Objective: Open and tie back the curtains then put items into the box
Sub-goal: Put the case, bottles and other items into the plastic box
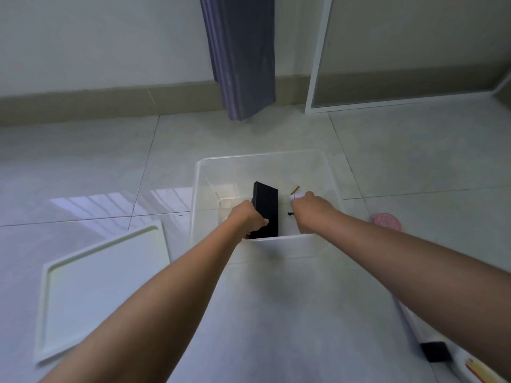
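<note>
Inside the clear plastic box [199,189], the left hand [247,218] grips the rigid, probably light flat black rectangular case [266,210] by its long edges, while the right hand [311,210] pinches a small white item [296,195].

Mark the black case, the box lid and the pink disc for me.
black case [266,205], head view, middle of its broad face
box lid [102,286], head view, flat centre panel
pink disc [386,221], head view, its centre

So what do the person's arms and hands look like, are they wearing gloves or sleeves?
No gloves and no sleeves in view: both forearms are bare right up to the bottom edge of the picture. The left hand and right hand are bare too, with no watch, bracelet or ring that I can make out.
</note>
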Demonstrator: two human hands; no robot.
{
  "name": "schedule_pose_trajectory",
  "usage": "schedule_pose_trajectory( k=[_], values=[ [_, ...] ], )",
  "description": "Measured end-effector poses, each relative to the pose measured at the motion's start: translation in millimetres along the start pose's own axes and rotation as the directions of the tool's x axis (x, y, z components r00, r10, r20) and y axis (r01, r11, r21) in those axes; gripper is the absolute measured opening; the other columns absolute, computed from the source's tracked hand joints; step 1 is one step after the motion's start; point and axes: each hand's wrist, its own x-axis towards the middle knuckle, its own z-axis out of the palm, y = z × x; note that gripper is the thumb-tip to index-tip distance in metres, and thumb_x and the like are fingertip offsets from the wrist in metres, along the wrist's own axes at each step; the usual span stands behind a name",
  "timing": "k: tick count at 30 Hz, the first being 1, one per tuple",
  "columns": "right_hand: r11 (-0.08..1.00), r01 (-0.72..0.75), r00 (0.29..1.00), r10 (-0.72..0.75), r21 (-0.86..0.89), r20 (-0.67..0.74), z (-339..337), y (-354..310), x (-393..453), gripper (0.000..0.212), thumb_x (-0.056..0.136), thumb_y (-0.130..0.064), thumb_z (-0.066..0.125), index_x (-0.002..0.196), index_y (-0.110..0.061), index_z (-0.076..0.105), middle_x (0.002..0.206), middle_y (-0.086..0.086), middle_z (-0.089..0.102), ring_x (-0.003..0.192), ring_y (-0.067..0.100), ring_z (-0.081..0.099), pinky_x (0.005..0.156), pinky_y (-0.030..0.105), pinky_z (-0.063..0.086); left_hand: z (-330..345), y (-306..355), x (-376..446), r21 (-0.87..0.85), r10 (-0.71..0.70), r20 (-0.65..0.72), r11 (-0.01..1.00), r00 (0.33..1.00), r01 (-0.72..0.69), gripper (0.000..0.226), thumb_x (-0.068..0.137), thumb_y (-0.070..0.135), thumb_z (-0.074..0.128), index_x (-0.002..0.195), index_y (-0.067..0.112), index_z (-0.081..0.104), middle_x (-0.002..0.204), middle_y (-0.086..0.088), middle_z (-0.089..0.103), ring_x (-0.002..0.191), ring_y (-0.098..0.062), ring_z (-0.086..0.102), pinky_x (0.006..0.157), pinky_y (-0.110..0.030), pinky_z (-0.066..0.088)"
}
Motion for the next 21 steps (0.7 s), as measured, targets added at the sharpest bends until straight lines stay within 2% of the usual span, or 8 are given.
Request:
schedule_pose_trajectory(
  k=[2,4,7,9,13,15,18,21],
  values=[
    [1.000,0.014,1.000,-0.015,0.015,0.022,0.5,2.3,3.4,0.045,0.088,0.000,0.052,0.131,-0.009,0.043,0.132,0.010,0.042,0.109,0.022,0.052,0.074,0.023,0.032,-2.3,-1.0,-0.3,-0.029,-0.021,0.022,0.999,1.000,0.021,0.036,0.089,0.019,0.066,0.120,0.007,0.052,0.105,-0.012,0.057,0.087,-0.027,0.056,0.076,-0.034,0.055],
    [0.998,0.001,1.000,-0.002,0.069,0.020,0.5,1.5,3.8,0.043,0.087,0.001,0.052,0.128,-0.011,0.046,0.128,0.008,0.045,0.100,0.021,0.052,0.073,0.023,0.034,-3.4,-1.5,-1.7,-0.050,-0.043,0.064,0.998,0.997,0.046,0.036,0.091,0.020,0.064,0.122,0.005,0.053,0.105,-0.011,0.058,0.086,-0.025,0.057,0.062,-0.028,0.050],
    [0.989,-0.009,1.000,0.007,0.145,0.014,4.4,3.8,6.9,0.037,0.089,0.001,0.048,0.123,-0.010,0.052,0.099,0.003,0.048,0.100,0.022,0.056,0.064,0.021,0.035,-1.6,-0.8,-5.3,-0.069,-0.030,0.111,0.997,0.993,0.038,0.035,0.095,0.021,0.057,0.126,0.005,0.050,0.105,-0.010,0.060,0.084,-0.024,0.061,0.054,-0.023,0.044],
    [0.987,0.028,0.999,-0.025,0.155,-0.020,5.6,6.4,6.0,0.031,0.094,-0.004,0.044,0.123,-0.004,0.055,0.093,0.007,0.047,0.107,0.030,0.057,0.067,0.027,0.035,1.7,0.9,-5.0,-0.084,0.008,0.113,0.996,0.994,0.002,0.035,0.098,0.022,0.052,0.130,0.008,0.047,0.112,-0.011,0.062,0.087,-0.025,0.062,0.060,-0.025,0.048],
    [0.990,0.069,0.997,-0.065,0.125,-0.036,1.3,5.5,-2.3,0.029,0.095,-0.010,0.050,0.121,-0.001,0.055,0.129,0.023,0.047,0.113,0.039,0.053,0.076,0.033,0.038,6.4,5.8,-2.3,0.068,0.103,0.006,0.992,0.995,-0.104,0.036,0.096,0.023,0.055,0.128,0.010,0.046,0.120,-0.015,0.059,0.101,-0.033,0.062,0.071,-0.038,0.057],
    [0.991,0.076,0.996,-0.071,0.112,-0.047,-1.8,5.2,-5.8,0.029,0.094,-0.010,0.051,0.121,-0.001,0.055,0.133,0.024,0.043,0.114,0.039,0.052,0.077,0.034,0.038,7.8,7.2,-1.0,0.115,0.138,-0.050,0.985,0.989,-0.131,0.038,0.093,0.021,0.061,0.125,0.007,0.046,0.119,-0.017,0.058,0.104,-0.035,0.060,0.081,-0.045,0.057],
    [0.991,0.074,0.997,-0.070,0.112,-0.035,-3.6,5.9,-2.9,0.030,0.093,-0.009,0.051,0.121,0.000,0.053,0.131,0.024,0.044,0.113,0.039,0.052,0.077,0.033,0.039,7.8,5.7,-0.7,0.038,0.104,-0.036,0.994,0.994,-0.103,0.043,0.092,0.016,0.061,0.129,0.006,0.041,0.121,-0.019,0.056,0.108,-0.038,0.059,0.087,-0.047,0.054],
    [0.995,0.045,0.999,-0.046,0.090,0.010,-6.8,3.1,1.4,0.036,0.089,-0.011,0.054,0.125,-0.007,0.051,0.128,0.011,0.050,0.110,0.029,0.055,0.079,0.029,0.046,9.0,4.0,-0.3,-0.101,0.055,0.060,0.994,0.997,-0.049,0.039,0.093,0.006,0.056,0.128,0.009,0.038,0.121,-0.020,0.058,0.109,-0.038,0.060,0.087,-0.044,0.055]
  ],
)
